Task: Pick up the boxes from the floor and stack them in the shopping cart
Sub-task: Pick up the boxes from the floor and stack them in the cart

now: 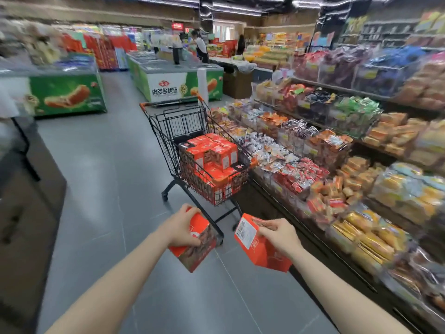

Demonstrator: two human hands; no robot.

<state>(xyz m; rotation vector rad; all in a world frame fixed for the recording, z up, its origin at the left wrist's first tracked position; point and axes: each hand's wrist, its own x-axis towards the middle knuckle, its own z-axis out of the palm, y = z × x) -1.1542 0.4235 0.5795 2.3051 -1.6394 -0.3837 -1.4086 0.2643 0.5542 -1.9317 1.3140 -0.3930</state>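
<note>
A: Starting at the far left, what is standing there?

B: The green freezer chest [67, 95] is sitting well apart from you, and a second one [168, 85] is sitting behind the cart. Neither is in your way.

A: And my left hand?

B: Your left hand [183, 227] is gripping a red box [192, 247] from above, fingers curled over its top edge, thumb on the near side. The box is hanging tilted, one corner pointing down at the floor.

A: Where is the shopping cart?

B: The shopping cart [168, 141] is standing just ahead of you in the middle, its basket already holding stacked red boxes [212, 162] piled toward the right side, up to about rim height.

A: My right hand?

B: Your right hand [279, 235] is pinching the top of a second red box [257, 244], white label panel facing up and left, also tilted. The snack shelves [337, 153] are running along the right, close beside the cart.

A: How are these handling?

B: I'm judging them light, since one hand is carrying each. They're looking like stiff cardboard with smooth printed faces, so they may be slipping if you're only pinching an edge. You're better off wrapping fingers across two opposite faces, and setting each flat on the stack.
</note>
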